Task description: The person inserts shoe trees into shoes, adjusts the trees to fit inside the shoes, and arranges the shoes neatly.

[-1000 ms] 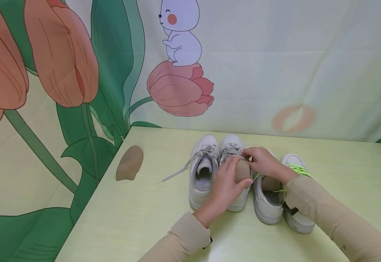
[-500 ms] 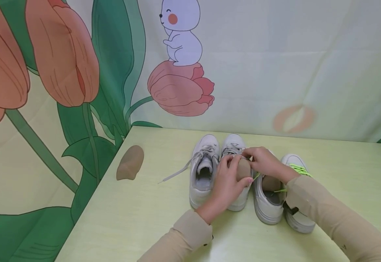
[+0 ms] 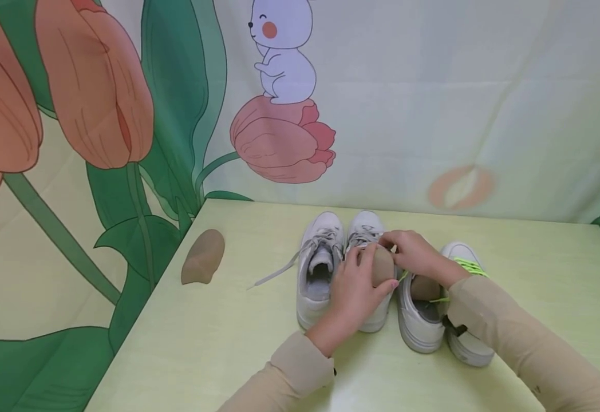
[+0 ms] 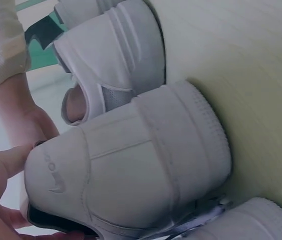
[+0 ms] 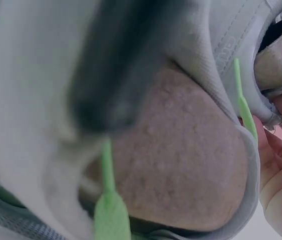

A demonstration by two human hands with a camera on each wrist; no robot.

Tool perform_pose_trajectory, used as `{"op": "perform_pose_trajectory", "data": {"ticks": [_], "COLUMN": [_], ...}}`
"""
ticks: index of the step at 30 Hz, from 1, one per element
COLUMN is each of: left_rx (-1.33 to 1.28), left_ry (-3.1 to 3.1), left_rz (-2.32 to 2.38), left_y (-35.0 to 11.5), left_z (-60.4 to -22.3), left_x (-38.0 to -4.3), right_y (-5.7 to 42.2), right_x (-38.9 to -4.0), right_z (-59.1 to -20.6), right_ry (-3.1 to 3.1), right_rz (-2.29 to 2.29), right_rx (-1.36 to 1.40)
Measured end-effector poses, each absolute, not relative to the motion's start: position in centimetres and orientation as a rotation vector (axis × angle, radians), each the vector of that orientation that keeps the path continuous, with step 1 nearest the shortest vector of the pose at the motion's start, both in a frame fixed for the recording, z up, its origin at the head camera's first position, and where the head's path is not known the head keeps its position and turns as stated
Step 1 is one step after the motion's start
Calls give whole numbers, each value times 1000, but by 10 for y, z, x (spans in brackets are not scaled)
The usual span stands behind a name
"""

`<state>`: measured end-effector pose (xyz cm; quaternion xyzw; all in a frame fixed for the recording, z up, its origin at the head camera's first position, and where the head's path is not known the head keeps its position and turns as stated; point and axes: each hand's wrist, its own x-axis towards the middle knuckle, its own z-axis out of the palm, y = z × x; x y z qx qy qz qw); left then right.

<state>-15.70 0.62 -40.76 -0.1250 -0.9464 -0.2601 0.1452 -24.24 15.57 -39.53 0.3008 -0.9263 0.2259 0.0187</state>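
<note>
My left hand (image 3: 354,289) curls round a tan shoe insert (image 3: 383,266) at the opening of a white sneaker (image 3: 366,220) with grey laces. In the left wrist view, the thumb (image 4: 8,159) lies at the top of this sneaker's heel (image 4: 120,165). My right hand (image 3: 415,252) pinches the sneaker's edge near the tongue, beyond the insert. The right wrist view has its fingertips (image 5: 281,147) at that edge. The insert's lower part is hidden inside the shoe and behind the left hand.
Left of it stands its matching sneaker (image 3: 310,309), one lace trailing. On the right are two white sneakers with green laces; the nearer one (image 3: 419,337) holds another tan insert (image 3: 425,288). A loose insert (image 3: 204,257) lies near the table's left edge. A printed cloth (image 3: 382,114) hangs behind.
Both hands stay at the same sneaker. The left fingers shift slightly around the insert; the shoes and the loose insert keep their places.
</note>
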Motion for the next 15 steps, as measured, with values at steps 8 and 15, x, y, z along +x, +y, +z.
{"op": "perform_pose_trajectory", "data": {"ticks": [8,15], "left_rx": [-374,-335], "left_ry": [-2677,-2710], "left_rz": [-754,-900], "left_y": [9,9], "left_z": [-406,-412], "left_x": [-159,-165], "right_y": [155,155], "right_x": [-243,-241], "right_z": [-397,-396], "right_ry": [-2856,-2862], "right_rz": [728,762], "right_rx": [908,889]}}
